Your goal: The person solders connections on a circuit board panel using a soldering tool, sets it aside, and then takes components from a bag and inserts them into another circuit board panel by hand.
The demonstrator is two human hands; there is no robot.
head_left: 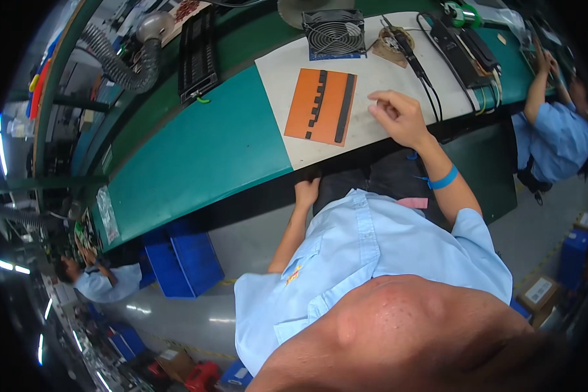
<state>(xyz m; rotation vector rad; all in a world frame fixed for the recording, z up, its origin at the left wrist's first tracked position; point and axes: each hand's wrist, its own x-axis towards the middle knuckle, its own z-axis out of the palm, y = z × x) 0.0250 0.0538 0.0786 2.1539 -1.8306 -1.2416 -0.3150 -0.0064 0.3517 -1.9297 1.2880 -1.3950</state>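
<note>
The right hand [398,119] hovers loosely open, fingers bent and thumb near the forefinger, above the white mat [370,75] on the long green desk [209,147]. Just left of it, the flat orange rectangular board [332,104] lies on the mat, bearing a stepped row of black blocks and a straight black strip [345,108]. Behind the board stands a square black fan with a round wire grille [336,36]. The left hand [306,192] is at the desk's front edge, its fingers partly hidden; I cannot tell whether it grips anything.
</note>
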